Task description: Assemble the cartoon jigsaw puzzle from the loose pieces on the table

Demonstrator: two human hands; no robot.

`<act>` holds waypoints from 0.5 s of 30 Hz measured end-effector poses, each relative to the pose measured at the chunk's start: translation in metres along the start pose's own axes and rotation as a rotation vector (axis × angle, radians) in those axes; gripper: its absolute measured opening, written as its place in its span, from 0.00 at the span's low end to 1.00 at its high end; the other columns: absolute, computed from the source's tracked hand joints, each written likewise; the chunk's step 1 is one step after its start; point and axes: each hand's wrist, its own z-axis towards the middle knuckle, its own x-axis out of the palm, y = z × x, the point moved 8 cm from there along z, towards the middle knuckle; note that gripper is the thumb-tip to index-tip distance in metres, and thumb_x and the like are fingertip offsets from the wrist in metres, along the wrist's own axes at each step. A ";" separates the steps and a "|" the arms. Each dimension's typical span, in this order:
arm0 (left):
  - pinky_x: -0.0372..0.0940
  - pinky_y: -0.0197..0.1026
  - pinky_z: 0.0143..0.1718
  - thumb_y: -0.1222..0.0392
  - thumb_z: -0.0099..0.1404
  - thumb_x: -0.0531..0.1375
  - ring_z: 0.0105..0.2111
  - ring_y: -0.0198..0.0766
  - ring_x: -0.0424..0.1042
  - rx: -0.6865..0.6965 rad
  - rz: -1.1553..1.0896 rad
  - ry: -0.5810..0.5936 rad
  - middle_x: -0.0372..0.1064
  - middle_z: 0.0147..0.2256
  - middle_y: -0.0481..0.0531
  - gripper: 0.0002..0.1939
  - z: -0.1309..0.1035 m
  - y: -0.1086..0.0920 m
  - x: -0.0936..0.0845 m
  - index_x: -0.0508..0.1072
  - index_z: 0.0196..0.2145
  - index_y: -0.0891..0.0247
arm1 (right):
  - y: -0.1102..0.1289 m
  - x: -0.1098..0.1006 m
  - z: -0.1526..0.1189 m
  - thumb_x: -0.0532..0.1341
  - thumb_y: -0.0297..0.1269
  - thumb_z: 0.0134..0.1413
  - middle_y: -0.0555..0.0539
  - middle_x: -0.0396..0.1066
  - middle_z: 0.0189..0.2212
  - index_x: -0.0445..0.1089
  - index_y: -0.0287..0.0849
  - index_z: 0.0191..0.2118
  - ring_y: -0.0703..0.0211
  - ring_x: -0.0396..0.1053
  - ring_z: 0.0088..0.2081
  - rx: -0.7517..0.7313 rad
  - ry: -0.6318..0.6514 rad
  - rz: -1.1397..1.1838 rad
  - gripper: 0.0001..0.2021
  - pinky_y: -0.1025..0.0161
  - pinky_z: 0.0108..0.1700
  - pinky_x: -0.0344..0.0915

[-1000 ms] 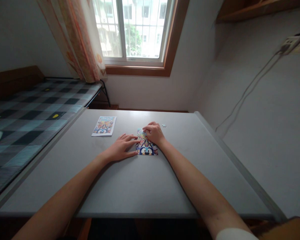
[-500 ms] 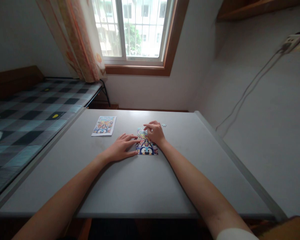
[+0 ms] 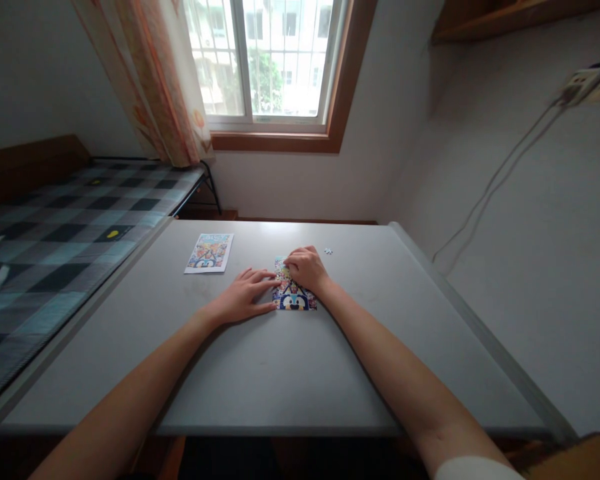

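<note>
A colourful jigsaw puzzle (image 3: 296, 302), showing a large blue cartoon face at its near end, lies flat on the table. My left hand (image 3: 243, 297) rests at its left edge, fingers spread and thumb near the lower left corner. Over the upper part of the puzzle is my right hand (image 3: 307, 268), its fingers bent together and the tips down on the surface. Whether a piece is under or between those fingertips is hidden. Beyond that hand, to the right, lies a small cluster of loose puzzle pieces (image 3: 329, 251).
A printed picture sheet (image 3: 209, 253) with the same design lies on the white table (image 3: 280, 373), left of the puzzle. Left of the table stands a bed with a checked mattress (image 3: 80, 227). A window (image 3: 285, 60) and curtain (image 3: 155, 87) are behind.
My right hand's fingers have come down and drawn together on the puzzle's upper part; the index finger was stretched out before. My left hand has stayed in place.
</note>
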 end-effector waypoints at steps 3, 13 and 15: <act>0.44 0.57 0.63 0.44 0.64 0.56 0.58 0.47 0.57 -0.004 0.004 0.004 0.60 0.58 0.52 0.26 0.000 0.000 0.000 0.63 0.59 0.48 | -0.010 -0.004 -0.002 0.55 0.25 0.50 0.47 0.77 0.30 0.78 0.44 0.31 0.58 0.71 0.38 0.096 -0.068 0.077 0.13 0.57 0.51 0.55; 0.44 0.56 0.63 0.44 0.65 0.55 0.59 0.47 0.56 0.008 0.007 0.007 0.59 0.58 0.52 0.26 0.000 -0.002 -0.001 0.62 0.59 0.48 | -0.025 -0.017 -0.005 0.53 0.23 0.49 0.49 0.75 0.25 0.77 0.42 0.34 0.56 0.69 0.37 0.242 -0.212 0.181 0.16 0.58 0.51 0.60; 0.44 0.56 0.63 0.44 0.65 0.55 0.58 0.47 0.57 0.009 0.010 0.004 0.60 0.58 0.52 0.26 0.000 -0.002 0.000 0.62 0.59 0.49 | -0.024 -0.016 -0.005 0.54 0.22 0.49 0.49 0.76 0.25 0.77 0.42 0.34 0.56 0.69 0.37 0.227 -0.196 0.178 0.15 0.58 0.50 0.61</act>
